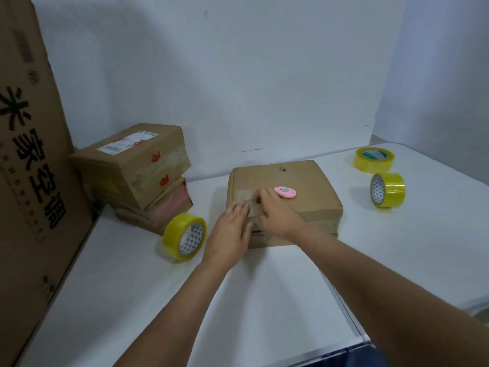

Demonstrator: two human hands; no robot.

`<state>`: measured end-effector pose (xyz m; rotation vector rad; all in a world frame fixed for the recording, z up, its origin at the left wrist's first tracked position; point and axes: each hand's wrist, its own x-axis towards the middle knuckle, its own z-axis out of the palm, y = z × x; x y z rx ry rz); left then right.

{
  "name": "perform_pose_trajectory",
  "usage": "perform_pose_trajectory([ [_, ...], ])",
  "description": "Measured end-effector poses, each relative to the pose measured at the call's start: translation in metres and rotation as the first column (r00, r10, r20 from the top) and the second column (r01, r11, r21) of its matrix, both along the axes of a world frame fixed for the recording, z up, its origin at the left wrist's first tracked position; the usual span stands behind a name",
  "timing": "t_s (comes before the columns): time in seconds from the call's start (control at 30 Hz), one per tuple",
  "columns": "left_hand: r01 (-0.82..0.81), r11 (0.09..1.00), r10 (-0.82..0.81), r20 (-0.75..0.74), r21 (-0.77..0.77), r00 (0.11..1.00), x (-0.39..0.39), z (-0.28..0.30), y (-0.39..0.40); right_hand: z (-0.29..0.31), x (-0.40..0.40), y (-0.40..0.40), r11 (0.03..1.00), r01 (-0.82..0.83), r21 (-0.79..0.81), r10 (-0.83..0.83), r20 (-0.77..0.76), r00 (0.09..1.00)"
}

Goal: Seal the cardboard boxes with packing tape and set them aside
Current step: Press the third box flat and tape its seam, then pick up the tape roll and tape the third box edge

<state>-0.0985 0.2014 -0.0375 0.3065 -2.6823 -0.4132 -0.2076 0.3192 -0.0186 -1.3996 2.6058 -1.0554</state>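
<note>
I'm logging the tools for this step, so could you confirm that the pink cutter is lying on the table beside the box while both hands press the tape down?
Not quite: the head view shows the pink cutter lying on top of the box, not on the table. Both the left hand and right hand do press the tape down.

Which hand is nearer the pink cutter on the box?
Right. The right hand has its fingertips just left of the pink cutter; the left hand lies farther left, at the box's near-left edge.
</note>
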Motion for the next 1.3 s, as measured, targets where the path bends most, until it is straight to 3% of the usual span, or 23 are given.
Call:
perform_pose_trajectory([
  [0.1, 0.01, 0.995, 0.002, 0.12, -0.099, 0.993, -0.001, -0.001, -0.006, 0.004, -0.002, 0.01, 0.998, 0.009, -0.066, -0.013, -0.07, 0.997],
  [0.23, 0.044, 0.999, -0.045, 0.059, 0.016, 0.997, 0.008, 0.004, -0.011, 0.007, -0.019, 0.02, 0.976, 0.214, 0.04, -0.194, -0.284, 0.939],
  [0.33, 0.116, 0.984, -0.12, 0.024, 0.132, 0.992, 0.015, 0.004, -0.015, 0.011, -0.03, 0.026, 0.958, 0.211, 0.196, -0.175, -0.187, 0.967],
  [0.43, 0.158, 0.97, -0.17, 0.052, 0.186, 0.984, 0.016, 0.011, -0.034, 0.01, -0.032, 0.038, 0.964, 0.179, 0.196, -0.148, -0.164, 0.975],
  [0.53, 0.012, 0.996, -0.018, 0.067, 0.089, 0.998, 0.012, 0.019, -0.051, 0.013, -0.036, 0.058, 0.965, 0.26, -0.044, -0.254, 0.114, 0.96],
  [0.6, -0.091, 0.996, 0.091, 0.038, 0.004, 0.995, 0.003, 0.025, -0.042, 0.014, -0.043, 0.072, 0.89, 0.395, -0.227, -0.336, 0.258, 0.906],
  [0.67, -0.026, 0.999, 0.028, 0.053, -0.034, 0.998, -0.011, 0.034, -0.014, 0.014, -0.05, 0.084, 0.774, 0.526, -0.352, -0.406, 0.362, 0.839],
  [0.77, 0.085, 0.991, -0.106, 0.228, 0.1, 0.968, -0.03, 0.045, 0.043, 0.009, -0.057, 0.098, 0.609, 0.673, -0.42, -0.431, 0.537, 0.725],
  [0.83, 0.1, 0.993, -0.116, 0.383, 0.063, 0.917, -0.041, 0.046, 0.074, -0.001, -0.056, 0.11, 0.571, 0.731, -0.375, -0.454, 0.597, 0.661],
  [0.9, 0.126, 0.992, -0.1, 0.481, -0.022, 0.871, -0.045, 0.041, 0.091, -0.019, -0.055, 0.123, 0.595, 0.761, -0.258, -0.517, 0.602, 0.609],
  [1.03, 0.255, 0.967, -0.212, 0.517, -0.014, 0.83, -0.042, 0.045, 0.088, -0.053, -0.056, 0.144, 0.674, 0.737, 0.05, -0.611, 0.598, 0.518],
  [1.13, 0.319, 0.947, -0.276, 0.571, 0.026, 0.773, -0.031, 0.057, 0.06, -0.061, -0.054, 0.149, 0.678, 0.727, 0.104, -0.638, 0.574, 0.513],
  [1.3, 0.267, 0.942, -0.335, 0.608, 0.202, 0.72, -0.006, 0.068, 0.008, -0.059, -0.046, 0.141, 0.682, 0.719, 0.135, -0.653, 0.556, 0.515],
])
